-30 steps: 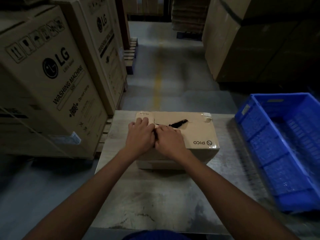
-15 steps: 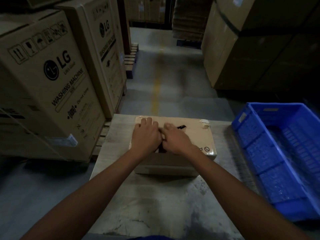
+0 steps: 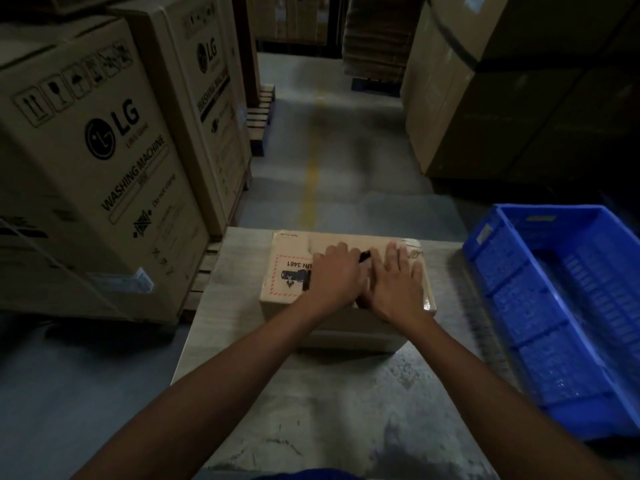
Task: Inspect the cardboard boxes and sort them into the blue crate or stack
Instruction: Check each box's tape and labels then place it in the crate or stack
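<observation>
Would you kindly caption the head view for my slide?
Left hand and right hand rest on the cardboard box on the table, blue crate alongside.

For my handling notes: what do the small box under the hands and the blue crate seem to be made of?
Small box: matte brown cardboard, judging by folded edges and printed label; glossy tape at one corner. Blue crate: probably moulded plastic, slight sheen, perforated walls.

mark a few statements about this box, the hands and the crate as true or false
1. Both the left hand and right hand lie on top of the cardboard box. True.
2. The cardboard box sits inside the blue crate. False: it stands on the table, beside the crate.
3. A label on the box reads UN 3481. True.
4. The right hand's fingers are curled into a fist. False: they lie straight on the box.
</observation>
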`<state>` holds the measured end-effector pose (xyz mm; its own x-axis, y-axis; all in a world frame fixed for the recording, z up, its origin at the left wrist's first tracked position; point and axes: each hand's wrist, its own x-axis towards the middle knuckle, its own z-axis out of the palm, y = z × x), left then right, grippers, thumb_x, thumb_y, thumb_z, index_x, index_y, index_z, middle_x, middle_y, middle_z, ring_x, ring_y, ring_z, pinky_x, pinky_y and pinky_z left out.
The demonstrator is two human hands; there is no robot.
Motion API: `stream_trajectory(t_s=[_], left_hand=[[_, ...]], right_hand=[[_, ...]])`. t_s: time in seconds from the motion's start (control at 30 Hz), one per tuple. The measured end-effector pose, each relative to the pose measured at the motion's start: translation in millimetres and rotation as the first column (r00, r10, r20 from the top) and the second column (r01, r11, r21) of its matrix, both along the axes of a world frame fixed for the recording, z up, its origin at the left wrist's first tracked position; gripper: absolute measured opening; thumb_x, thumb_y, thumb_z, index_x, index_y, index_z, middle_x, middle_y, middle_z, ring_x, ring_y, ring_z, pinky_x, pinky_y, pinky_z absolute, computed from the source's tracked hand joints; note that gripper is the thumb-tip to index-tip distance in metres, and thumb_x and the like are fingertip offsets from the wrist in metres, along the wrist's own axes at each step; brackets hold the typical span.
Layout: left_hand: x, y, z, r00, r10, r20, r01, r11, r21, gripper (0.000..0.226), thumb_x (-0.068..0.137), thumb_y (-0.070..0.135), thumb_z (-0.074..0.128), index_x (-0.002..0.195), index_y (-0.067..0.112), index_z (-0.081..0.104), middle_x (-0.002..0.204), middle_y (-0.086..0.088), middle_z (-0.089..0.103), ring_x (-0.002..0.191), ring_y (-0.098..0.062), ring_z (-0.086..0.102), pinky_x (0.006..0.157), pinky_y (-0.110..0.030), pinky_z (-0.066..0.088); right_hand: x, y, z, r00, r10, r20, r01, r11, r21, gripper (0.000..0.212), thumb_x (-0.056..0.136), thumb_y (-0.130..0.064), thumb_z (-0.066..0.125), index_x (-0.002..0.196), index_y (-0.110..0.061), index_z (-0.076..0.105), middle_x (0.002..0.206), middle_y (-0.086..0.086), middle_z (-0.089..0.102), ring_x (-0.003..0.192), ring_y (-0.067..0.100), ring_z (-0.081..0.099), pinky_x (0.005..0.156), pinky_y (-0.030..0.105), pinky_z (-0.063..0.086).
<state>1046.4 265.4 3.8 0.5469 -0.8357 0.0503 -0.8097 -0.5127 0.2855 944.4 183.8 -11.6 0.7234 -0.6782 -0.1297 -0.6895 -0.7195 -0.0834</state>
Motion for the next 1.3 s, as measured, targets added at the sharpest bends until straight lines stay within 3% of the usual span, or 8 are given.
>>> stream_trajectory(t_s=[0.2,0.37,0.47,0.6,0.77,0.9,1.0,1.3], left_hand=[[-4.4,-5.4,-19.2,0.999,-0.045,-0.015,0.045,0.999,0.009,0.054,0.102,0.051,0.021,0.076,0.023,0.058,0.081,-0.002,0.065,0.083,-0.023,0.060,0.096,-0.044,0.034],[-10.7,5.6,-26.2,0.985,-0.152,0.078,0.164,0.972,-0.170,0.043,0.097,0.042,0.029,0.104,0.017,0.064,0.106,-0.005,0.064,0.094,-0.022,0.058,0.087,-0.042,0.049],[-16.4,8.5,-22.2,0.964,-0.262,0.037,0.264,0.951,-0.161,0.028,0.097,0.034,0.043,0.087,0.014,0.060,0.091,-0.009,0.064,0.084,-0.026,0.059,0.071,-0.040,0.052],[-14.3,-1.6,-5.6,0.968,-0.249,-0.020,0.246,0.965,-0.091,0.026,0.101,0.032,0.042,0.091,0.014,0.058,0.093,-0.010,0.065,0.085,-0.028,0.061,0.070,-0.038,0.048],[-20.9,7.4,-20.0,0.955,-0.295,0.013,0.295,0.948,-0.123,0.018,0.104,0.026,0.036,0.100,0.016,0.049,0.102,-0.012,0.063,0.092,-0.032,0.056,0.085,-0.044,0.040],[-14.7,11.1,-8.7,0.937,-0.337,-0.094,0.315,0.929,-0.193,0.010,0.098,0.015,0.048,0.096,0.008,0.055,0.103,-0.015,0.063,0.095,-0.030,0.055,0.081,-0.043,0.047],[-3.5,27.2,-13.8,0.963,-0.249,0.104,0.270,0.898,-0.347,0.007,0.090,0.011,0.057,0.093,0.007,0.062,0.096,-0.012,0.065,0.089,-0.026,0.055,0.076,-0.040,0.050],[26.7,41.5,-25.7,0.968,-0.152,0.199,0.145,0.988,0.053,0.035,0.099,0.040,0.032,0.110,0.020,0.059,0.119,-0.004,0.054,0.113,-0.024,0.045,0.095,-0.044,0.035]], right_hand=[[-3.8,-13.7,8.4,0.995,0.076,-0.059,-0.069,0.992,0.104,0.078,0.098,-0.051,0.040,0.163,-0.025,0.005,0.169,0.012,-0.010,0.156,0.029,-0.009,0.124,0.049,-0.001],[-31.7,-9.4,7.4,0.983,0.045,0.179,-0.029,0.995,-0.091,0.041,0.100,-0.043,0.038,0.119,-0.019,0.066,0.139,0.010,0.056,0.132,0.027,0.050,0.106,0.041,0.039],[-38.0,10.4,-5.7,0.981,-0.016,0.195,0.020,1.000,-0.020,0.071,0.097,-0.048,0.010,0.143,-0.016,0.053,0.158,0.013,0.040,0.151,0.026,0.029,0.122,0.040,0.018],[-31.4,6.3,-3.3,0.993,-0.010,0.118,0.011,1.000,-0.003,0.051,0.106,-0.035,0.029,0.153,-0.018,0.037,0.166,0.010,0.023,0.155,0.022,0.012,0.124,0.038,0.008],[-46.4,27.5,-13.1,0.924,0.033,0.382,-0.003,0.997,-0.080,0.045,0.094,-0.026,0.039,0.119,-0.006,0.070,0.130,0.016,0.067,0.128,0.033,0.059,0.105,0.050,0.045],[-44.8,42.2,-17.2,0.910,-0.012,0.413,0.033,0.999,-0.043,0.041,0.094,-0.027,0.044,0.116,-0.007,0.072,0.123,0.011,0.071,0.122,0.031,0.062,0.105,0.051,0.045],[-31.6,37.0,1.5,0.940,-0.005,0.342,0.028,0.998,-0.062,0.023,0.095,-0.032,0.054,0.097,-0.016,0.070,0.111,0.005,0.069,0.114,0.027,0.060,0.096,0.046,0.046],[1.9,38.4,-10.4,0.970,0.164,0.176,-0.142,0.981,-0.135,0.046,0.092,-0.048,0.025,0.112,-0.024,0.058,0.118,0.001,0.060,0.114,0.022,0.047,0.095,0.046,0.036]])
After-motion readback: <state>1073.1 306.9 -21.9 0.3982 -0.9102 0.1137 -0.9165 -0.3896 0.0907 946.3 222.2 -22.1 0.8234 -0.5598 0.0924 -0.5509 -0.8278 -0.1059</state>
